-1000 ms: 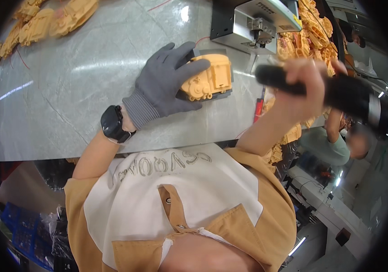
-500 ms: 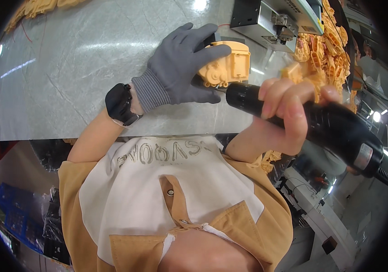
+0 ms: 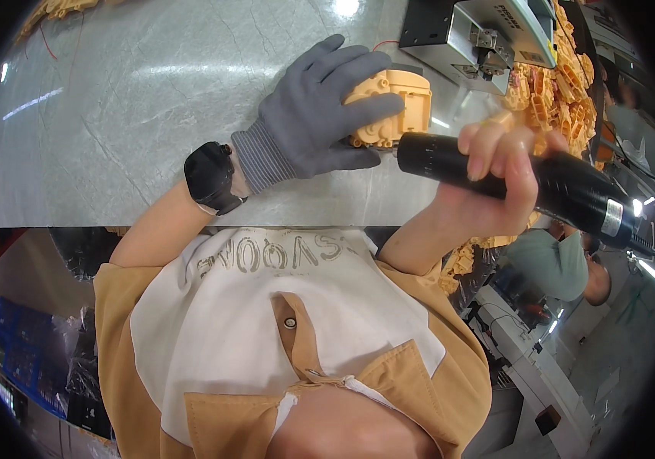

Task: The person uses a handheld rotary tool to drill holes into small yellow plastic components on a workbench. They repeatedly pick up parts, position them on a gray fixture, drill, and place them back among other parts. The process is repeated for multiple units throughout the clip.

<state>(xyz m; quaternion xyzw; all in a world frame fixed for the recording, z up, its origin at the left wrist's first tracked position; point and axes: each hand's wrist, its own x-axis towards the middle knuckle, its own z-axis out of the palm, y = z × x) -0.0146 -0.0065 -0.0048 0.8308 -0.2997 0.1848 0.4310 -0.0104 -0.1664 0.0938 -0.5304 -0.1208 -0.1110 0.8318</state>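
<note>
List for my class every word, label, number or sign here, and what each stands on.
White-and-tan shirt: large outlined lettering, not copied here.
Grey machine: small dark lettering, not copied here.
Black tool: white label, too small to read; pale marks near its front end, also unreadable.

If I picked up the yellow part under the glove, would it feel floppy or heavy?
The yellow part is probably stiff: its moulded edges look crisp and unbent where the left hand holds it. Its smooth, plastic-like surface suggests it is fairly light for its size. Pushed, it would likely slide rather than roll, given its boxy right side.
</note>
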